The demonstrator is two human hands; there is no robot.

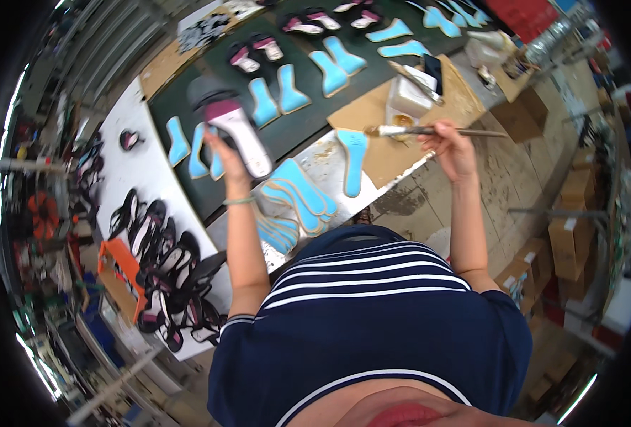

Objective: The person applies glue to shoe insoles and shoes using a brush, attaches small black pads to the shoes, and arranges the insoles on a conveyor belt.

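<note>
My left hand (229, 160) is closed around the side of a sandal (240, 136) with a dark strap and a maroon and white footbed, raised over the dark green work surface (298, 139). My right hand (453, 151) pinches the wooden handle of a paintbrush (401, 131), held level with its bristles pointing left. Just under the bristles lies a single light-blue insole (353, 164), partly on a cardboard sheet (465, 89). Close to my body, between my forearms, several more blue insoles (294, 188) lie overlapped in a pile.
Blue insoles (293, 89) and sandals (266, 47) sit in rows across the green surface. A white tub (411, 96), with a phone (433, 73) beside it, stands on the cardboard. Many sandals are heaped (177, 263) at the left, by an orange crate (122, 274). Cardboard boxes (570, 245) stand right.
</note>
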